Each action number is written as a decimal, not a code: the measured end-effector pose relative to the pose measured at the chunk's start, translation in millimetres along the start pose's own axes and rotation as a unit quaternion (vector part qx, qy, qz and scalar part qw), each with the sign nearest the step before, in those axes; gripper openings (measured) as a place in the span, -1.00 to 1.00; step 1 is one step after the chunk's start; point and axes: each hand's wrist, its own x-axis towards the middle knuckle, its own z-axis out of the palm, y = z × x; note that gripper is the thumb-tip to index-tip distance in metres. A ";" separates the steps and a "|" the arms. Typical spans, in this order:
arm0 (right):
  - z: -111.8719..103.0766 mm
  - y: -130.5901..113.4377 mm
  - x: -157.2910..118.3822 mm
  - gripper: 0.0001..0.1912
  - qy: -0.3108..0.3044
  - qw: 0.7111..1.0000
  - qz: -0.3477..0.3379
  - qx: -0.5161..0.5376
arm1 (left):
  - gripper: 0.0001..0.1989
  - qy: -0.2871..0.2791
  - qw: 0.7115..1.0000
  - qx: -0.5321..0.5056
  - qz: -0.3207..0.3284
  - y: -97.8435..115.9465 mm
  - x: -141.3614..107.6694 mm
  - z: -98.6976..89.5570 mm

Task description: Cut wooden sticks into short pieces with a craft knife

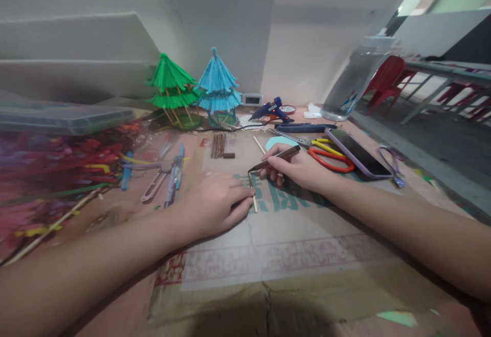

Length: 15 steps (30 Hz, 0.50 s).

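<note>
Now left hand [215, 205] fingers pressed together on a pale stick [253, 197] flat on the cardboard sheet [268, 245]. Right hand [297, 169] grip clamped on a brown stick [274, 158], its tip touching the pale one; scissors [330, 157] just beside

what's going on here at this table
A person is working at a craft table covered with cardboard. The left hand presses a thin wooden stick flat on the cardboard, while the right hand holds a brown stick whose end meets the top of the pale one. Farther back stand a green model pavilion and a blue one, with a glue gun, scissors and a phone nearby.
</note>
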 end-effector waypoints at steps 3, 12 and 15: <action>-1.5 -0.9 -0.3 -0.76 -0.013 1.000 0.000 -0.009 | -0.73 -0.001 1.000 -0.001 0.000 0.1 0.0 -0.4; -0.9 -1.6 -1.0 -0.78 -0.003 1.000 0.001 -0.006 | -0.73 -0.001 1.000 0.001 0.000 -0.8 -0.4 -0.2; -1.0 -0.8 -0.5 -0.79 -0.016 1.000 0.000 -0.007 | -0.72 -0.001 1.000 0.004 -0.002 -1.0 -0.8 0.3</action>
